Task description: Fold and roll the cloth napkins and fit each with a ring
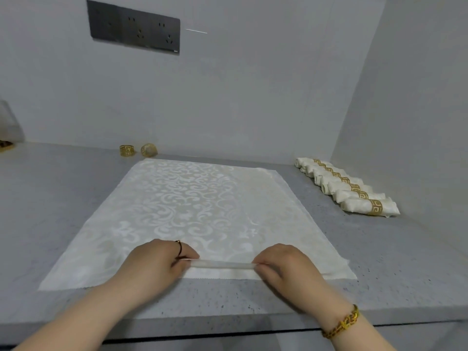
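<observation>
Your left hand [157,262] and right hand [283,264] each pinch the near edge of the napkin [192,203] lying flat on the counter [63,198]. If one hand rolls faster, the roll may go crooked and not fit a ring [126,150].

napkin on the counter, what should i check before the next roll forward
1. The napkin lies flat on the counter: ok.
2. The left hand pinches the turned-up near edge: ok.
3. The right hand pinches it too: ok.
4. Edge turned up across the full width: not ok, only between the hands.
5. The loose rings wait by the wall: ok, two.
6. Roll tightness: cannot tell.
</observation>
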